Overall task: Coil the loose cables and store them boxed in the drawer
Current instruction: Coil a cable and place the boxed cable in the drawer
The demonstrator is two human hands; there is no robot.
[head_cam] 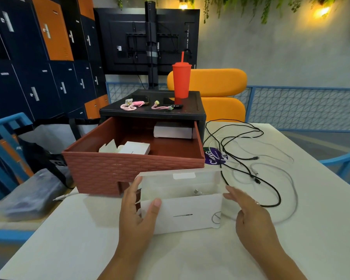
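Steadying the white box on the bench, our left hand grips its nine o'clock end, our right hand hovers flat-fingered at three; loose cables sprawl at two o'clock, so we should coil each snugly before boxing.

White card box near front of table, open, lid tipped up at back; silver connector visible inside. Black cables & white cables loose, uncoiled, tangled on table just right of box. Brick-pattern red-brown drawer pulled out, directly behind box; inside: closed white boxes at back right & front left.
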